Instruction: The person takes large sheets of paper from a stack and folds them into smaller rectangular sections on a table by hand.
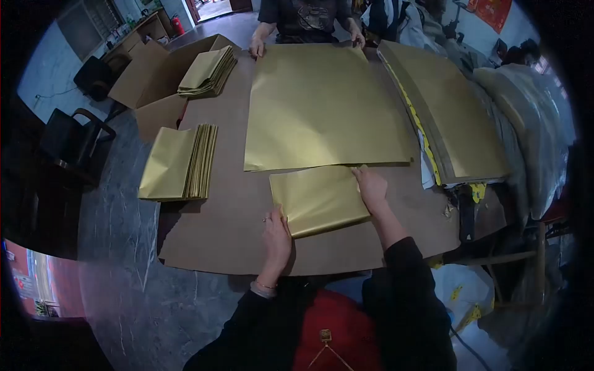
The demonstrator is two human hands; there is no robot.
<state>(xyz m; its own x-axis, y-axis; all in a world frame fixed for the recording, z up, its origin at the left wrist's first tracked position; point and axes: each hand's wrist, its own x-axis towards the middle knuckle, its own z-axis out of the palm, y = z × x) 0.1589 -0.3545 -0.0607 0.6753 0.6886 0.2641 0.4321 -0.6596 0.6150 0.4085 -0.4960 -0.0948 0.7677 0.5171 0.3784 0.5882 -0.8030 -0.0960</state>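
A folded sheet of gold paper [320, 201] lies at the near side of the table, between my two hands. My left hand [278, 238], with a ring on one finger, grips its lower left edge. At the upper right edge, my right hand [372, 187] has its fingers closed on the same sheet. Just beyond it a large flat gold sheet [315, 102] is spread out. A person across the table holds that sheet's far corners, one hand [257, 47] at the left and the other hand [357, 39] at the right.
Folded gold sheets stand in a stack [176, 164] at the left, with another stack [207, 71] behind it. An open cardboard box [148, 77] adjoins the table's far left. A thick pile of large sheets [455, 111] lies at the right, near a dark strap-like object [466, 216].
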